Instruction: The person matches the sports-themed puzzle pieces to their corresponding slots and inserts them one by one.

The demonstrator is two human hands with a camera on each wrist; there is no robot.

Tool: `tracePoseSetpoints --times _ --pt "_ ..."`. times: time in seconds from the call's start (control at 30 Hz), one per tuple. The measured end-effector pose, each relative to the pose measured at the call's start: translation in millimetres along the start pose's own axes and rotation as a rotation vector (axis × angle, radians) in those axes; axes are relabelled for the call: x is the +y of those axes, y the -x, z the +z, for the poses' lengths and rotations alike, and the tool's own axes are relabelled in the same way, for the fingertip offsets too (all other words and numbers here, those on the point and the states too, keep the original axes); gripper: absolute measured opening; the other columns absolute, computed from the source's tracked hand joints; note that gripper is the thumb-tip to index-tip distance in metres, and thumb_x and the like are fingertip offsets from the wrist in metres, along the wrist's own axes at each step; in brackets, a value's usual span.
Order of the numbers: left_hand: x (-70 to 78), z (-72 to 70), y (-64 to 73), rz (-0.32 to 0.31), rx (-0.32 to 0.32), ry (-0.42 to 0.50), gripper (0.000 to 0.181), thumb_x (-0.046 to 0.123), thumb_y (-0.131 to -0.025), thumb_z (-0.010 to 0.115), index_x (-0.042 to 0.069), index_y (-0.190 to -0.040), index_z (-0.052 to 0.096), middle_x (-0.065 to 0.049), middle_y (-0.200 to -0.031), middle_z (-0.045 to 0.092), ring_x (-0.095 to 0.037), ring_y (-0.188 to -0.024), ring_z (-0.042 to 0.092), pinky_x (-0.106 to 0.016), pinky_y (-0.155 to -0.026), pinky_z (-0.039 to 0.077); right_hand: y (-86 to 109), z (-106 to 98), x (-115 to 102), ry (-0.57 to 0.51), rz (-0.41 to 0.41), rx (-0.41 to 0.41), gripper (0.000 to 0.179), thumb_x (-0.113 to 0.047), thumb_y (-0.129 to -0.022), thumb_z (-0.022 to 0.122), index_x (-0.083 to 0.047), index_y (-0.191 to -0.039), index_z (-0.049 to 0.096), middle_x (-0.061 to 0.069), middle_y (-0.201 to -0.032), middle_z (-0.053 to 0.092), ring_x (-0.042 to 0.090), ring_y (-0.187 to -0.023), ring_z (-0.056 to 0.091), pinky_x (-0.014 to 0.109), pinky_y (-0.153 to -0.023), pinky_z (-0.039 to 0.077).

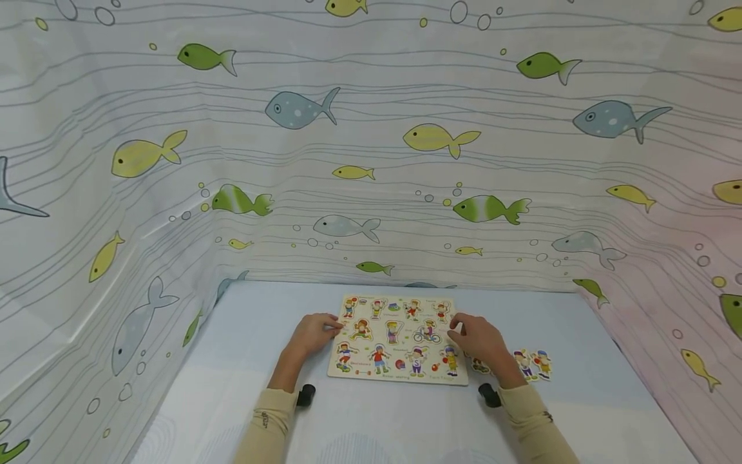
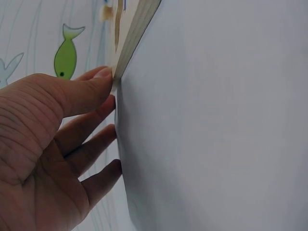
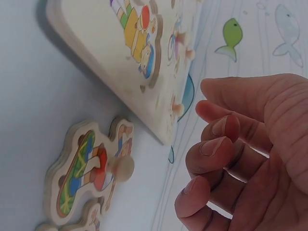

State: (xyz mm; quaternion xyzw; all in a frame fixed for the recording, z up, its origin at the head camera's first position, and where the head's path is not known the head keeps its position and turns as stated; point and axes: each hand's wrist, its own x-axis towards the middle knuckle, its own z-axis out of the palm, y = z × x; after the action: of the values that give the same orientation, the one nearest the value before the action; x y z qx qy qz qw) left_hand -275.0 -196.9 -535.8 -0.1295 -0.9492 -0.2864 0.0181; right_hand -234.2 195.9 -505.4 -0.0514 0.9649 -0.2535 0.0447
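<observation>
The wooden board [image 1: 379, 330] lay flat on the pale table [image 1: 237, 361], a long side towards the person, presumably so that its figures stood upright for whoever worked at it. Colourful sports figures, the cyclist [image 1: 428, 331] among them, were spread over the board, and in the right wrist view round knobs rose from some of them, probably there to give fingertips something to lift by.

The left hand [image 1: 313, 332] was at the board's left edge, its fingers fairly straight and slightly spread. The thumb tip appeared to touch that edge, a light contact better suited to steadying the board than to lifting it. The right hand [image 1: 478, 338] was by the board's right edge, fingers loosely bent, a narrow gap between thumb and forefinger, nothing held; its wrist view showed the fingertips apart from the board.

The skateboarder piece [image 3: 91, 168] lay loose just beside the board's right side, knob upward, partly hidden by the right forearm in the head view. Two more loose figures [image 1: 533, 365] lay farther to the board's right, perhaps put there to be within easy reach of the right hand while leaving the board itself uncovered
</observation>
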Motion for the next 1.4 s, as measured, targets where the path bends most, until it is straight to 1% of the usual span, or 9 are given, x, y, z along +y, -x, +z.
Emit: tracePoseSetpoints --times 0.07,0.3,0.6,0.83,1.03,1.23,1.4 --pt "-0.1 0.2 0.2 -0.005 -0.002 0.005 0.012 0.013 -0.088 0.075 0.013 -0.099 0.080 -0.008 -0.118 0.069 -0.033 -0.118 0.060 -0.049 -0.103 0.044 1.2 0.3 2.6 0.006 0.013 -0.008 0.018 -0.029 -0.093 0.069 -0.015 -0.105 0.066 -0.001 -0.070 0.055 0.016 -0.056 0.051 0.031 -0.047 0.041" --pt "-1.0 2.4 1.5 0.014 0.009 0.008 0.012 0.012 -0.087 0.075 0.013 -0.098 0.080 -0.008 -0.117 0.070 -0.034 -0.116 0.060 -0.050 -0.102 0.045 9.0 1.3 11.0 0.004 0.033 -0.036 0.018 -0.028 -0.091 0.071 -0.014 -0.102 0.067 0.000 -0.072 0.056 0.017 -0.058 0.052 0.031 -0.049 0.042" --pt "-0.5 1.3 2.0 0.010 0.014 0.020 0.012 0.013 -0.087 0.075 0.013 -0.098 0.080 -0.008 -0.116 0.070 -0.033 -0.117 0.060 -0.050 -0.102 0.045 17.8 2.4 23.8 0.007 0.006 -0.035 0.016 -0.027 -0.090 0.073 -0.016 -0.099 0.067 -0.002 -0.071 0.054 0.016 -0.059 0.049 0.030 -0.049 0.039" --pt "0.3 1.4 2.4 0.004 0.010 0.014 0.012 0.012 -0.087 0.075 0.012 -0.099 0.080 -0.009 -0.117 0.070 -0.034 -0.117 0.060 -0.050 -0.102 0.045 24.9 -1.4 29.7 0.012 0.019 -0.042 0.014 -0.026 -0.090 0.073 -0.017 -0.099 0.067 -0.002 -0.070 0.054 0.016 -0.059 0.050 0.030 -0.049 0.039" --pt "1.6 0.3 3.2 0.000 0.006 0.015 0.013 0.011 -0.087 0.075 0.011 -0.099 0.079 -0.010 -0.118 0.069 -0.034 -0.118 0.059 -0.050 -0.103 0.044 30.5 -3.9 34.7 0.013 0.005 -0.045 0.012 -0.026 -0.089 0.073 -0.017 -0.095 0.067 -0.002 -0.071 0.054 0.016 -0.059 0.049 0.030 -0.049 0.040" --pt "2.5 -1.4 3.7 0.014 0.007 0.018 0.013 0.010 -0.088 0.074 0.010 -0.099 0.079 -0.011 -0.118 0.069 -0.035 -0.118 0.059 -0.052 -0.102 0.044 33.9 -5.2 38.6 0.009 0.020 -0.055 0.015 -0.026 -0.088 0.074 -0.016 -0.097 0.067 -0.001 -0.073 0.054 0.016 -0.060 0.050 0.031 -0.049 0.040" --pt "1.3 -0.7 2.7 0.003 0.005 0.025 0.013 0.011 -0.088 0.074 0.011 -0.100 0.079 -0.011 -0.119 0.069 -0.035 -0.119 0.059 -0.050 -0.103 0.044 35.2 -4.8 42.7 0.027 0.015 -0.051 0.017 -0.025 -0.087 0.074 -0.015 -0.098 0.067 -0.001 -0.073 0.054 0.016 -0.061 0.049 0.030 -0.049 0.040"
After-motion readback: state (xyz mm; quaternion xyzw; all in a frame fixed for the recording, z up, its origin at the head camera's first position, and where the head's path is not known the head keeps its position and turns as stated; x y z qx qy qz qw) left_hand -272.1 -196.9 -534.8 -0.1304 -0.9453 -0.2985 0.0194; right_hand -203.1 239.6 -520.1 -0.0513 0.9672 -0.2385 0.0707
